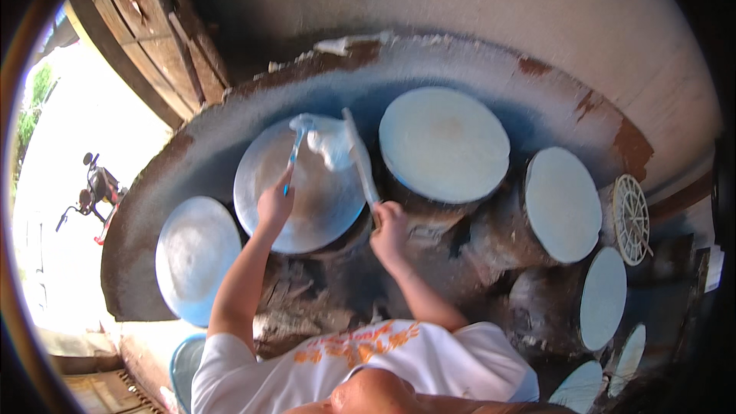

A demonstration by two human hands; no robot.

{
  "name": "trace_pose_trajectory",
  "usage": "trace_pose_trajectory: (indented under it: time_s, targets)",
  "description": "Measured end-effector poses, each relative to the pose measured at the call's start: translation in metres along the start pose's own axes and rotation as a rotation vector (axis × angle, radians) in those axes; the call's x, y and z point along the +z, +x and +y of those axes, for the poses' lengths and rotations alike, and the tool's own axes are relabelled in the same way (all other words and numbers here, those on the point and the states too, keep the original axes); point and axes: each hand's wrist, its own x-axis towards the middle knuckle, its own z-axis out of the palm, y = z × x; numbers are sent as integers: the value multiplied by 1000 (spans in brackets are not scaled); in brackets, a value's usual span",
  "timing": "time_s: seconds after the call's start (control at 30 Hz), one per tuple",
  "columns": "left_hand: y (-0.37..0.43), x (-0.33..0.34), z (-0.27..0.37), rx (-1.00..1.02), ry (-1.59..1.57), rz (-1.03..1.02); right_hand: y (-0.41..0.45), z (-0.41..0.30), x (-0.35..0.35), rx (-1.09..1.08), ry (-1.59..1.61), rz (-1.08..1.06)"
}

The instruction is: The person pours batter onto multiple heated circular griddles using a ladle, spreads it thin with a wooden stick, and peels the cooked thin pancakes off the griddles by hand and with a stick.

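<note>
A round metal griddle [310,207] lies before me, its surface mostly bare and grey-brown. My left hand [276,207] grips a slim handled tool [294,152] with some blue on it; its pale, wet-looking head is over the griddle's far rim. In my right hand [392,227] is a long flat scraper [359,155], held tilted along the griddle's right edge. Between the two tools is a lump of white, batter-like paste [329,144], spread towards the scraper. Whether the paste touches the griddle all along is blurred.
Right of it stands a griddle covered by a pale layer [445,144], then another coated griddle [563,204] and several more. A shinier round plate [198,259] is at left. Behind runs a curved, stained ledge [448,57]. A round slatted rack [631,219] stands far right.
</note>
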Motion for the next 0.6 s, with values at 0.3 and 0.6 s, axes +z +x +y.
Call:
trace_pose_trajectory:
  time_s: [0.3,0.6]
  targets:
    - [12,-2,-53,32,-25,175,36,-40,23,-36,-193,-129]
    - [3,-23,-36,-239,-394,-4,59,-52,47,-69,-185,-149]
